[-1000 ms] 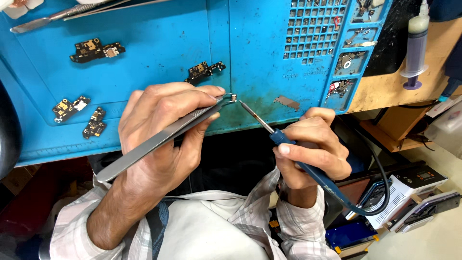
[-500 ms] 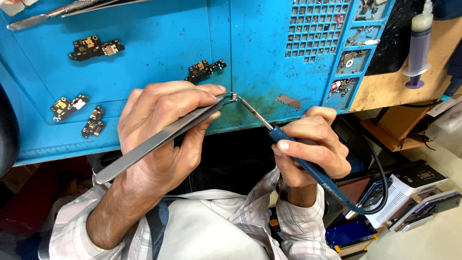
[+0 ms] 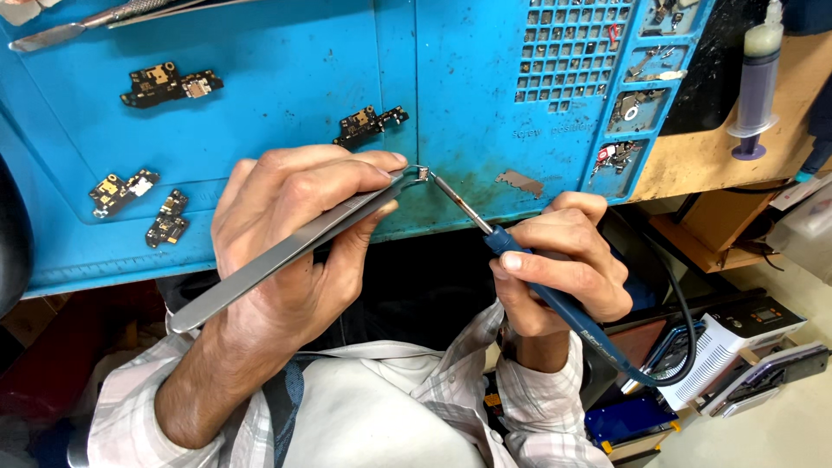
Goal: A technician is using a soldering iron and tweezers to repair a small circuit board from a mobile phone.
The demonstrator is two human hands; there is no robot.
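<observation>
Tweezers point(image 3: 286, 251), pinched in the left hand point(image 3: 290, 230), grip a tiny metal part point(image 3: 423, 173) above the blue mat point(image 3: 286, 130). Right hand point(image 3: 563, 260) fingers clasp a soldering iron point(image 3: 520, 260), tip touching the part.

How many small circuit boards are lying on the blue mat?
4: one at upper left, two at far left, one beside the left hand. Others may be hidden in the tray compartments.

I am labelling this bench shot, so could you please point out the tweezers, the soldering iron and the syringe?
tweezers point(image 3: 286, 251), head view, middle of the steel arms.
soldering iron point(image 3: 555, 299), head view, blue handle below the fingers.
syringe point(image 3: 756, 87), head view, barrel.
</observation>
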